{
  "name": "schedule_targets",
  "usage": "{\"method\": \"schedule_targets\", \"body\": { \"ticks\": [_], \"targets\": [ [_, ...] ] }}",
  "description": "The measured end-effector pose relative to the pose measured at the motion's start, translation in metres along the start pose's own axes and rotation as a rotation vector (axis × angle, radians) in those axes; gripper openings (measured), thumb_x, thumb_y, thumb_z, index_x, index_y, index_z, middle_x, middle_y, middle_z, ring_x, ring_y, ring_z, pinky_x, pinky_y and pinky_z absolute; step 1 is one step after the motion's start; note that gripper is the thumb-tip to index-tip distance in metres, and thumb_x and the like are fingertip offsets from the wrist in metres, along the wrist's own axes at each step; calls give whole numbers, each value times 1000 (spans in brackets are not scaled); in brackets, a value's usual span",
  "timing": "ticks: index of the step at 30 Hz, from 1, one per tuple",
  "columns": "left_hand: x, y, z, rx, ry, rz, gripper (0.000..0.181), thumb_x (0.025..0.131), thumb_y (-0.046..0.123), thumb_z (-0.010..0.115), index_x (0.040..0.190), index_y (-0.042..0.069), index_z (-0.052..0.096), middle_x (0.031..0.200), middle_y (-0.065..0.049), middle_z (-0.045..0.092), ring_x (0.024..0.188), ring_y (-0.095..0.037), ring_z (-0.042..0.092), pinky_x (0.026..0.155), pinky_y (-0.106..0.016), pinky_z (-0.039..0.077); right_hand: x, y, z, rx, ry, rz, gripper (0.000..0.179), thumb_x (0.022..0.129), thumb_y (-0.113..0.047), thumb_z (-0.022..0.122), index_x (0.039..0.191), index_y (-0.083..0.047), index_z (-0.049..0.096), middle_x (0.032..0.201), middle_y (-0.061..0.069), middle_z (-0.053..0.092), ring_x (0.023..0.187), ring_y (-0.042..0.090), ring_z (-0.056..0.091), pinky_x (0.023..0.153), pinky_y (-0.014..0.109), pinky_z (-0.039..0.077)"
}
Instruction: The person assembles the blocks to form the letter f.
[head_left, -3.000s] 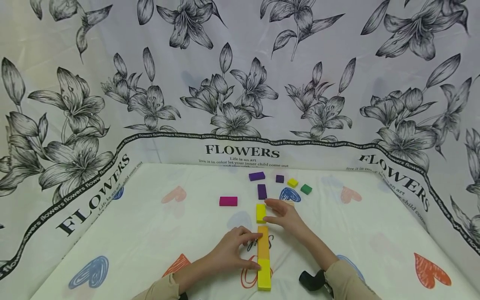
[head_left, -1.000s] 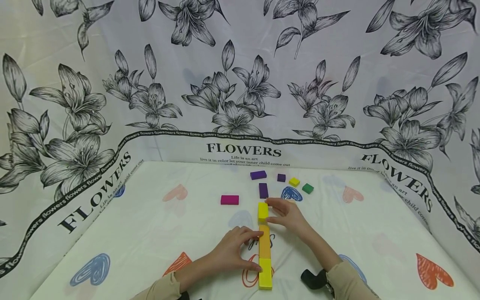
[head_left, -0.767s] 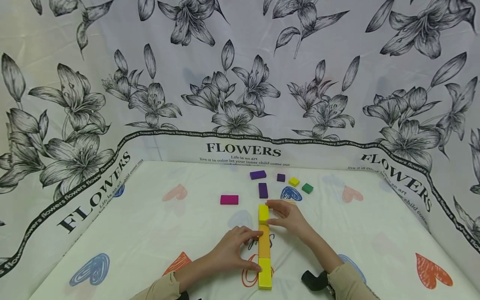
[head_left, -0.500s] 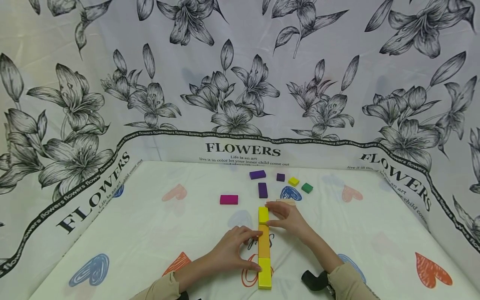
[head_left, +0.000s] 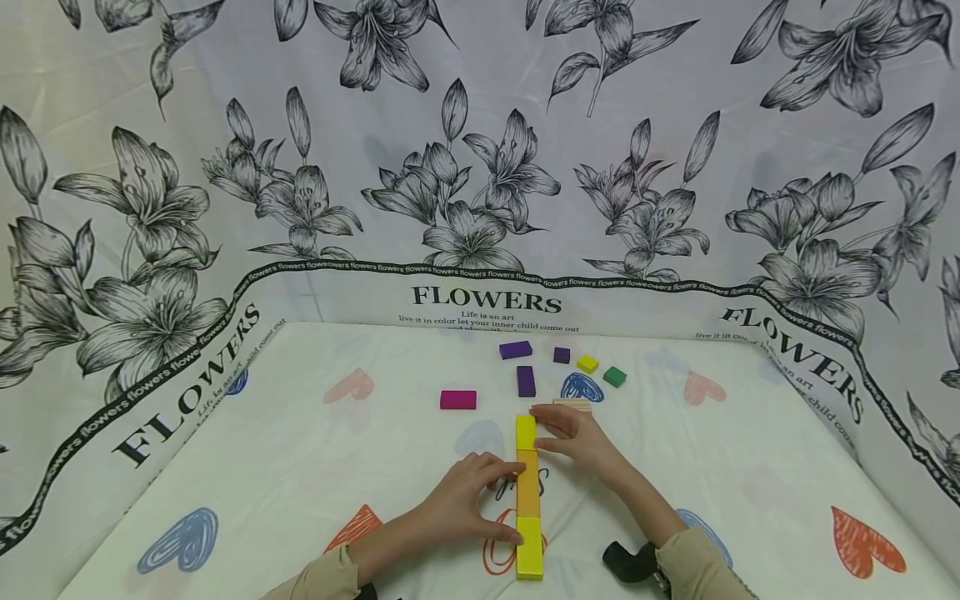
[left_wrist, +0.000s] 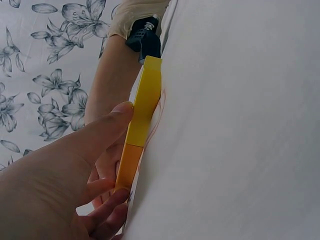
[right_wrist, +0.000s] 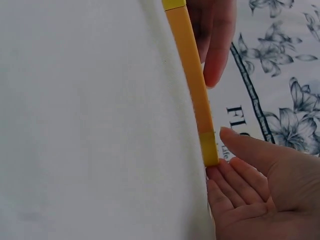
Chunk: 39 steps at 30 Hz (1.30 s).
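Observation:
In the head view a straight row runs away from me: a long yellow block, an orange block and a shorter-looking yellow block at the far end, end to end. My left hand lies along the row's left side, thumb against the near yellow block and index fingertip at the orange one. Its thumb shows against the yellow side in the left wrist view. My right hand is at the far yellow block, index fingertip by its far corner. In the right wrist view the thumb stands slightly off that block.
Beyond the row lie two purple blocks, a small dark purple block, a small yellow one and a green one. A magenta block is left; a striped wooden piece sits behind my right hand.
My right hand has drawn the far yellow block towards me, closing its gap to the orange block. My left hand has stayed in place at the near blocks.

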<state>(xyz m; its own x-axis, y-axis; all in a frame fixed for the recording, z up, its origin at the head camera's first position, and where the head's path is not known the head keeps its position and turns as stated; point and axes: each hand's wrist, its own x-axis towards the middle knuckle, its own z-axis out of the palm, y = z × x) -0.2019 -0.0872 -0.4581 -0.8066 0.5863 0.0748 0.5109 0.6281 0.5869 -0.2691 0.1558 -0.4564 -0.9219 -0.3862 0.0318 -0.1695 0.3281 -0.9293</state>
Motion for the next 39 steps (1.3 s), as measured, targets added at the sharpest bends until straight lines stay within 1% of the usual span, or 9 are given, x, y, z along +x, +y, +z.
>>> {"method": "schedule_targets", "body": {
  "ticks": [6,12,18,24,39],
  "targets": [
    [-1,0,0,4,3,6,82,69,65,76,140,33,50,118,13,57,96,-4,42,84,-24,37,1,0,2,-25,8,-12,51,91,-15,68,138,-6,52,142,14,55,134,32,50,107,41,41],
    [-1,0,0,-5,-4,-5,81,70,65,76,140,34,50,118,13,57,96,-4,42,83,-24,37,3,1,6,-48,41,5,49,89,-14,70,135,-8,56,139,11,58,132,29,53,106,38,42],
    [-2,0,0,-8,-4,-2,81,70,64,77,140,33,50,118,12,57,96,-4,42,84,-25,37,2,0,6,-64,29,-12,49,90,-14,69,136,-8,55,140,12,57,134,30,51,107,42,42],
    [-1,1,0,-10,-10,-13,82,69,66,75,140,36,49,119,15,57,98,-3,42,87,-25,39,1,-3,4,-49,23,-14,49,90,-12,69,136,-6,54,140,14,56,134,32,50,107,46,41],
    [0,2,0,-12,-17,-21,81,70,65,76,140,37,48,120,15,56,99,-3,42,87,-27,39,3,-2,3,-84,19,-5,48,89,-11,69,135,-6,55,138,13,58,133,31,52,106,43,42]
  ]
}}
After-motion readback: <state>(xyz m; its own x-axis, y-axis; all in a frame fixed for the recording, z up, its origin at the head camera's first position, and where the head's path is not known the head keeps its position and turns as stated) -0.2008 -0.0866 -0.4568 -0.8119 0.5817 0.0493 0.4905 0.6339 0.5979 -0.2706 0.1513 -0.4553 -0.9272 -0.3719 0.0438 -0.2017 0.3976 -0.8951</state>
